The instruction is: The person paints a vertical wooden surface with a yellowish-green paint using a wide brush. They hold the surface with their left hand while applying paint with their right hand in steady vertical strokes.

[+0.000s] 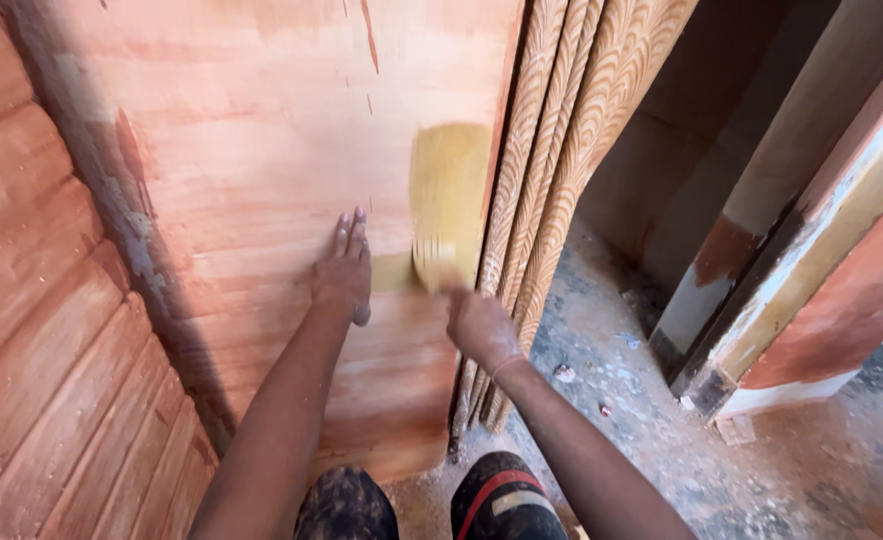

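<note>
Knees below, I press my flat, open left hand (343, 268) on the plywood sheet (281, 130); my right hand (479, 325) grips a spreader (439, 265), best kept flat near the sheet's right edge.

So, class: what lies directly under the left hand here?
The left hand rests flat on a reddish plywood sheet, beside a yellowish smear that the right hand spreads. Whatever stands behind the sheet is covered.
</note>
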